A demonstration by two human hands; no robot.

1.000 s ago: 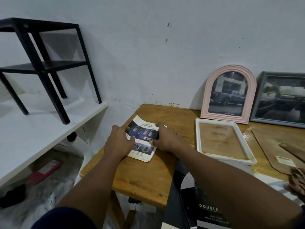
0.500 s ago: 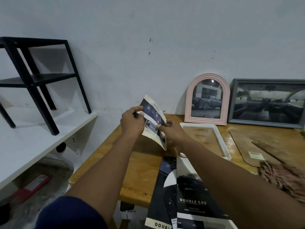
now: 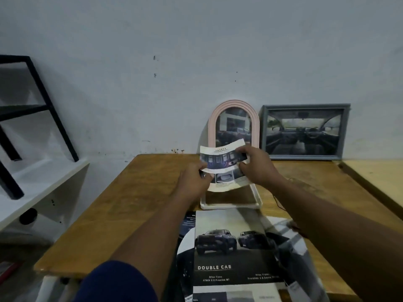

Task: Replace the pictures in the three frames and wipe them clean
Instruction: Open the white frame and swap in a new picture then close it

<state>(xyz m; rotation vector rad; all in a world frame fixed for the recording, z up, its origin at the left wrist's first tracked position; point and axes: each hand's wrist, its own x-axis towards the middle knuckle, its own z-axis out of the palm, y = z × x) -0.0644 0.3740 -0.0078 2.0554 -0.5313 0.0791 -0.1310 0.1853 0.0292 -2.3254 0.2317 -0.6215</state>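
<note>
My left hand (image 3: 193,182) and my right hand (image 3: 258,167) both grip a printed car picture (image 3: 224,168), holding it flat just above a white rectangular frame (image 3: 231,205) that lies face down on the wooden table (image 3: 139,205). The picture hides most of that frame. A pink arched frame (image 3: 212,123) leans on the wall behind it, with a car photo inside. To its right a grey rectangular frame (image 3: 305,158) also leans on the wall and shows a car interior.
Car brochures (image 3: 235,253) lie at the table's near edge. A second, paler table (image 3: 377,179) adjoins on the right. At left a black metal stand (image 3: 43,105) sits on a white shelf (image 3: 39,182). The backing board and cloth are out of view.
The picture went from the table's left side, up in both hands, then right over the white frame. The view has swung right with it.
</note>
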